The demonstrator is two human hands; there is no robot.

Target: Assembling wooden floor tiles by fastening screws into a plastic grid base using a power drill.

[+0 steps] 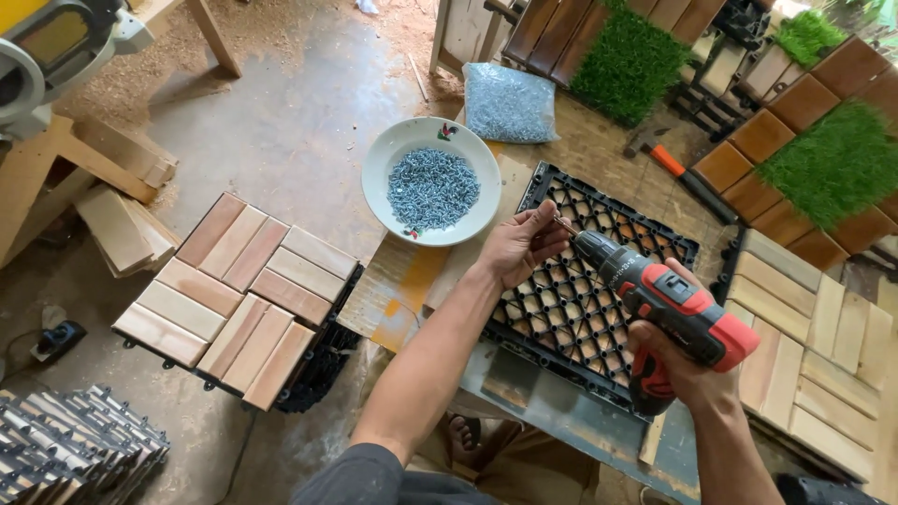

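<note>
My right hand [687, 369] grips the handle of a red and black cordless drill [669, 304], its bit pointing up-left. My left hand [522, 245] pinches a small screw [558, 221] against the drill's bit tip. Both hover over a black plastic grid tile base [580, 309] lying back side up on a worn board. A white bowl [383, 164] heaped with silver screws sits just left of my left hand.
A stack of finished wooden deck tiles [238, 295] is at left, more wooden tiles [814, 346] at right. A clear bag of screws [507, 103], a hammer [673, 164], green turf tiles [832, 164], a saw at top left and stacked black bases [75, 449] surround me.
</note>
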